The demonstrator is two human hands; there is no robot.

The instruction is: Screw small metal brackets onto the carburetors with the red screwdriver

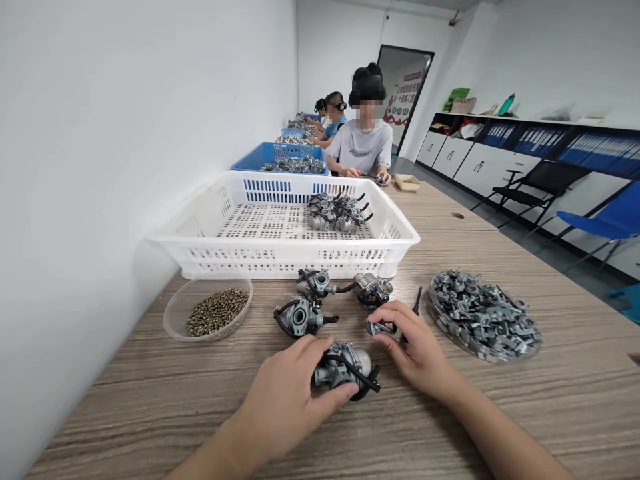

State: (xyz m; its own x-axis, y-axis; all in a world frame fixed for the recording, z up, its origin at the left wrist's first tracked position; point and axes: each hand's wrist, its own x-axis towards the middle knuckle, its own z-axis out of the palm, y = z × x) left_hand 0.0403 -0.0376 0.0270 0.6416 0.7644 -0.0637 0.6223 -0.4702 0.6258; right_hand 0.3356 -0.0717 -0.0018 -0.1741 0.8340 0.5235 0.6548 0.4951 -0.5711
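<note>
My left hand (295, 393) is wrapped around a silver carburetor (357, 360) with black hoses, low over the near part of the table. Close to its right, my right hand (413, 343) pinches a small grey metal part (373, 327) between thumb and fingers. Behind that hand a thin black piece (418, 300) sticks up; what it belongs to is hidden. Just beyond my hands are more carburetors: one facing me (300, 317), another behind it (316, 283), and a third on the right (373, 290).
On the left stands a clear bowl of brass-coloured screws (217, 313); on the right, a round dish heaped with metal brackets (483, 320). A white crate (285, 250) with several carburetors lies ahead, a blue crate (245, 159) beyond. A co-worker (363, 143) sits across the table.
</note>
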